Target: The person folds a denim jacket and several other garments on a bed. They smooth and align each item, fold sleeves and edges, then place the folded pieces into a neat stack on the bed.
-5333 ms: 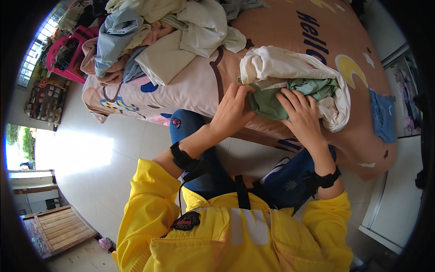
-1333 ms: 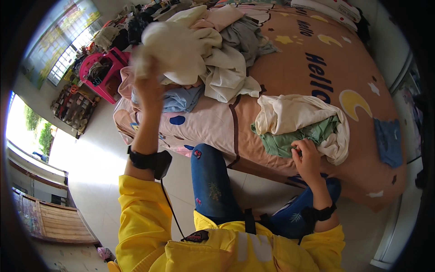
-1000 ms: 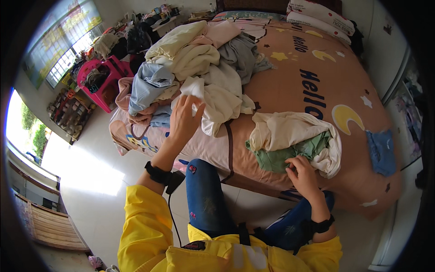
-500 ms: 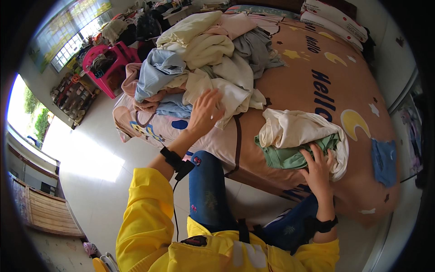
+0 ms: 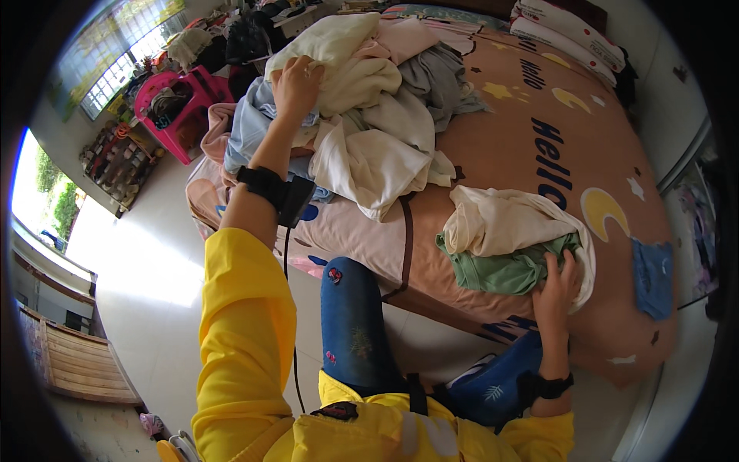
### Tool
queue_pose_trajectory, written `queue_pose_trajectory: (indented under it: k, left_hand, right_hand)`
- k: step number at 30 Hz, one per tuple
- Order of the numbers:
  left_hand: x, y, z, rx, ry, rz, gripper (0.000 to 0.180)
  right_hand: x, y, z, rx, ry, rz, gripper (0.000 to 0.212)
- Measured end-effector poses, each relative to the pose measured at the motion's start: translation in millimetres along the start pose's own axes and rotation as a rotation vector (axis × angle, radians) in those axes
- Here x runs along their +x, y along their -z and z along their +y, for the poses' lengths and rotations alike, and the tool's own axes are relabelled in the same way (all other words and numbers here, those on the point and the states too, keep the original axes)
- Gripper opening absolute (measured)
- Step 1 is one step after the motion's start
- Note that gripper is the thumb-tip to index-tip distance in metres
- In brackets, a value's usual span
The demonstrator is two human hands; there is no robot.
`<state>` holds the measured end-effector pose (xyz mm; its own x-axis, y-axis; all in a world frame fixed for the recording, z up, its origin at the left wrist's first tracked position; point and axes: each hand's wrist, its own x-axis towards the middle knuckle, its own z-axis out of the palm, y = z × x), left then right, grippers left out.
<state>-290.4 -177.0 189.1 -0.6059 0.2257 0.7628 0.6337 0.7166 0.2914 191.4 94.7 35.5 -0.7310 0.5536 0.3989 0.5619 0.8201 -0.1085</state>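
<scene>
A heap of rumpled clothes lies at the far left of the bed. At its upper left my left hand (image 5: 297, 88) has its fingers bent over the edge of a pale yellow garment (image 5: 346, 81). Beneath my left forearm is a light blue garment (image 5: 245, 137), partly hidden. A white garment (image 5: 369, 165) drapes over the heap's near side. At the near right lies a green garment (image 5: 493, 271), with a cream garment (image 5: 504, 219) bunched over it. My right hand (image 5: 556, 286) has its fingers drawn together on the green cloth's right end; the fingertips partly sink into the folds.
The bed (image 5: 493, 154) has a brown patterned cover. Small blue shorts (image 5: 652, 277) lie flat near its right edge. Folded white bedding (image 5: 566, 35) is stacked at the far right. A pink chair (image 5: 185, 112) with things on it stands left of the heap, near a shoe rack (image 5: 122, 163).
My left hand has moved up and away, from the white garment to the pale yellow one. My right hand has shifted slightly right on the green garment, its fingers closer together.
</scene>
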Motion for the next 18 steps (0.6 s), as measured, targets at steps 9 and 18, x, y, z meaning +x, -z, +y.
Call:
queue_pose_trajectory:
  k: [9, 18]
  left_hand:
    - [-143, 120, 89, -1.34, -0.512, -1.048, 0.016]
    - [-227, 159, 136, -1.573, -0.565, -1.311, 0.021]
  right_hand:
    - [94, -23, -5, 1.473, -0.517, 0.088, 0.028]
    - [126, 64, -150, 1.384, 0.658, -0.501, 0.062]
